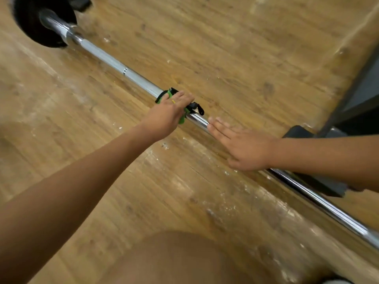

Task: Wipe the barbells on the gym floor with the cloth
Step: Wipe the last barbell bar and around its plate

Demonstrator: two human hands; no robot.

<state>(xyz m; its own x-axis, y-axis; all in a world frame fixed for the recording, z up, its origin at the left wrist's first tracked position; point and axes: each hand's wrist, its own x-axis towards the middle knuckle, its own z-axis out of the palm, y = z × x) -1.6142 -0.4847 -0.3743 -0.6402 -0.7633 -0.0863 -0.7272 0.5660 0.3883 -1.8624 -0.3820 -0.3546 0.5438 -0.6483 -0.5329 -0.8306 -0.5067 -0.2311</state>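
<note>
Now the left hand squeezes the cloth round the barbell, which runs toward the upper left; the flat right hand rests on it.

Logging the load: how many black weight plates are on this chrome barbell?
1: a black round weight plate sits at the far end of the chrome barbell, top left. The near end leaves the frame lower right, so another may be hidden.

The left hand, its arm stretched forward, curls its fingers round the cloth. The right hand lies flat, palm down, fingers straight.
</note>
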